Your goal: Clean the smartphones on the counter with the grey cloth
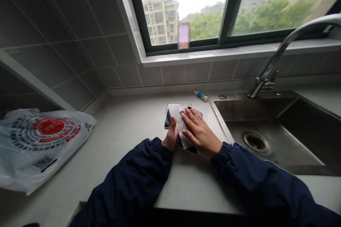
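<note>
A dark phone (189,148) lies on the pale counter (128,131), mostly covered by a grey cloth (183,126). My right hand (201,133) rests flat on the cloth with its fingers stretched out, pressing it onto the phone. My left hand (171,136) is curled against the phone's left edge, thumb up, holding it. A second phone (172,114) with a glossy black screen lies just behind, and a clear case (183,106) lies beside it.
A steel sink (266,131) with a curved tap (282,49) fills the right side. A small tube (200,95) lies by the back wall. A white printed plastic bag (39,142) sits at the left. A window runs above the tiled wall.
</note>
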The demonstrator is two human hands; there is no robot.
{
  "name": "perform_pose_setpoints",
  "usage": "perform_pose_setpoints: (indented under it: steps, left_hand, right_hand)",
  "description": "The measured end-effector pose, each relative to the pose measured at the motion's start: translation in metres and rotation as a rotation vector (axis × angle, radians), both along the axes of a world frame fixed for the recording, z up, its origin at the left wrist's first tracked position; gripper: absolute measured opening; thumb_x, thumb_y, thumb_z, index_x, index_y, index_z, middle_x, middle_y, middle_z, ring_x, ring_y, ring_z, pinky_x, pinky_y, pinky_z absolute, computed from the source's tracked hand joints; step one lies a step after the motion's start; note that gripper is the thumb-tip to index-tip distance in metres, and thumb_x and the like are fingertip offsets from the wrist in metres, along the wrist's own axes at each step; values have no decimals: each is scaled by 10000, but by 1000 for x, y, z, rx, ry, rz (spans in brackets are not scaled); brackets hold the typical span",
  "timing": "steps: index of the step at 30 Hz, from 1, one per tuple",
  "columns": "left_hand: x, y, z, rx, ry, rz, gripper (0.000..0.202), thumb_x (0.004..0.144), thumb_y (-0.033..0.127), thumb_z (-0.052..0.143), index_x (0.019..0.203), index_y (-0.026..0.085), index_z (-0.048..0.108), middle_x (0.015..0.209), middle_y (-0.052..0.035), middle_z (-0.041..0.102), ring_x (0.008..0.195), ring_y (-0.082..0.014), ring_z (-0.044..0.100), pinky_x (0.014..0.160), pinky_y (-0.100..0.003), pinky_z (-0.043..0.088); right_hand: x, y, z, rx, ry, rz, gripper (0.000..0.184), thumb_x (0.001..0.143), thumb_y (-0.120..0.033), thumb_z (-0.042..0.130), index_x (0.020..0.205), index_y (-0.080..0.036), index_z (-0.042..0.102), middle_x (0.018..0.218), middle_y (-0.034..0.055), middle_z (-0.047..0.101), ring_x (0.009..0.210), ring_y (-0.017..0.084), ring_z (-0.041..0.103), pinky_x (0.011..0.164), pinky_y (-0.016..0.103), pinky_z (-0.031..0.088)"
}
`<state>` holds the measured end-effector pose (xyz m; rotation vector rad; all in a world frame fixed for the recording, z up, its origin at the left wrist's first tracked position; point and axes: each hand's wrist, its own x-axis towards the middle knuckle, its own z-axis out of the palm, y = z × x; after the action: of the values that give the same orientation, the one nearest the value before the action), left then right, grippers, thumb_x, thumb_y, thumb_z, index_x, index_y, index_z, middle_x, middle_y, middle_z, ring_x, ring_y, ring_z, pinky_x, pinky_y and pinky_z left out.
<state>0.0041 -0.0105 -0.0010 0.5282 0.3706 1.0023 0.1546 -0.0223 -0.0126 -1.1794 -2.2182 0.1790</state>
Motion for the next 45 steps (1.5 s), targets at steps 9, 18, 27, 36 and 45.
perform_pose_setpoints:
  steps: [9, 18, 27, 36, 45]
  left_hand:
    - [-6, -4, -14, 131, 59, -258, 847, 930, 756, 537, 1586, 222, 480, 1592, -140, 522, 1589, -334, 312, 1306, -487, 254]
    - [-4, -9, -4, 118, 0, -270, 764, 950, 612, 588, 1579, 192, 476, 1603, -135, 509, 1599, -325, 289, 1314, -470, 221]
    - [-3, -12, -4, 153, 45, -200, 796, 910, 615, 658, 1563, 189, 498, 1603, -129, 513, 1585, -359, 311, 1315, -489, 217]
    - [-10, -6, -12, 97, 143, -207, 854, 883, 612, 698, 1559, 127, 502, 1486, -163, 624, 1499, -403, 452, 1266, -516, 340]
    - [-17, -1, -10, 85, 184, -218, 690, 960, 563, 580, 1535, 184, 531, 1274, -161, 740, 1204, -406, 697, 1021, -545, 579]
  right_hand:
    - [2, 0, 0, 44, 35, -36, 763, 1079, -586, 395, 1714, -268, 117, 1783, 111, 73, 1645, 353, 8, 1277, 673, 180]
    - [0, 0, -1, -13, 5, -67, 770, 1071, -631, 356, 1699, -204, 227, 1775, 143, 113, 1643, 375, 19, 1266, 684, 186]
    - [3, 4, -3, -11, 25, -86, 745, 1081, -610, 348, 1706, -234, 193, 1778, 135, 111, 1646, 355, 17, 1268, 676, 194]
    - [7, 9, -5, 2, 66, -150, 741, 1087, -581, 362, 1698, -184, 226, 1766, 164, 158, 1642, 357, 89, 1275, 650, 220]
    - [8, 10, -2, 15, 142, -154, 777, 1071, -626, 360, 1641, -98, 371, 1684, 236, 370, 1595, 366, 295, 1284, 599, 285]
